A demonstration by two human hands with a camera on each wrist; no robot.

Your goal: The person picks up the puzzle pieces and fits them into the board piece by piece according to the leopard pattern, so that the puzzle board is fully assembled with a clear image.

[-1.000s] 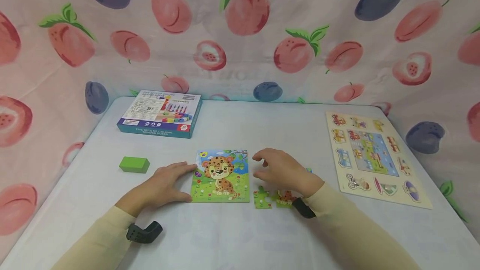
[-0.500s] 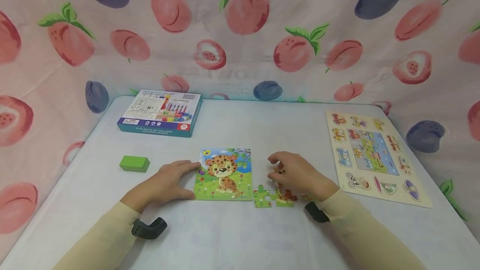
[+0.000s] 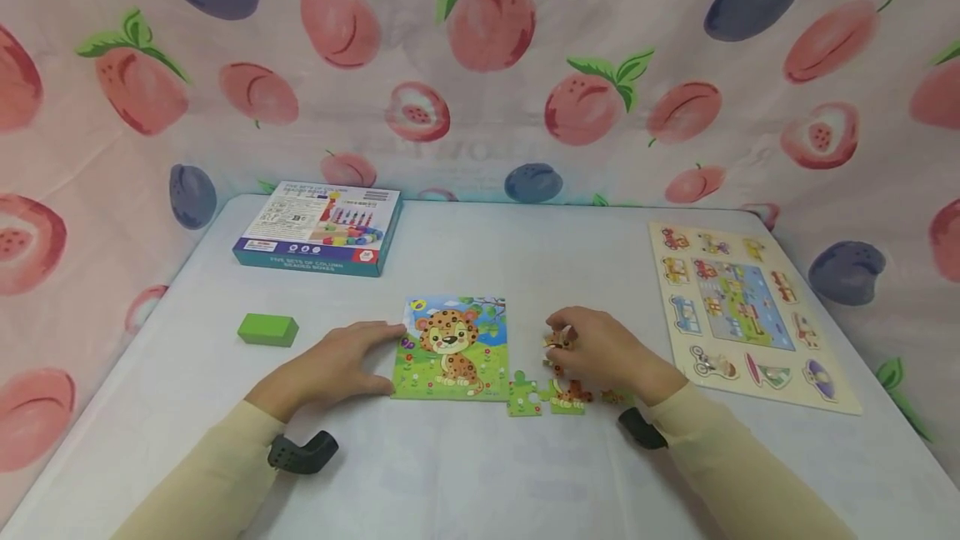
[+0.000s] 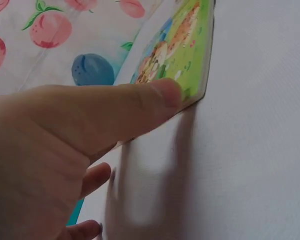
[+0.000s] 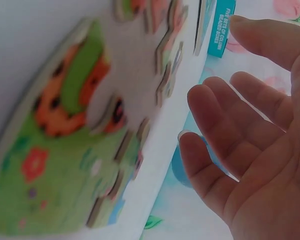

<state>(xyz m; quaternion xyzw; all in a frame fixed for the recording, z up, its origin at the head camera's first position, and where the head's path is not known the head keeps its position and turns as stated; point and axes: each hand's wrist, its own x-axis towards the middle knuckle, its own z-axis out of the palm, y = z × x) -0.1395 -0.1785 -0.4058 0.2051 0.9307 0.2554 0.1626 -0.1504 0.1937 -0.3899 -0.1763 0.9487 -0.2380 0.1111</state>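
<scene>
Jigsaw pieces (image 3: 525, 400) lie right of the leopard picture board (image 3: 448, 350), apparently mostly unjoined, so joining seems barely begun. The left hand (image 3: 336, 365) touches the board's left edge, fingers spread; the right hand (image 3: 606, 354), fingers parted, grips nothing above the pieces.

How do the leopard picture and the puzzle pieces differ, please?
The picture is a larger, straight-edged square; the pieces are smaller, with knobs and notches. The picture shows a whole leopard, while each clearly visible piece carries only part of a scene. The left hand is at the picture's left edge; the right hand is over the pieces. Both show green grass and orange, spotted fur.
</scene>
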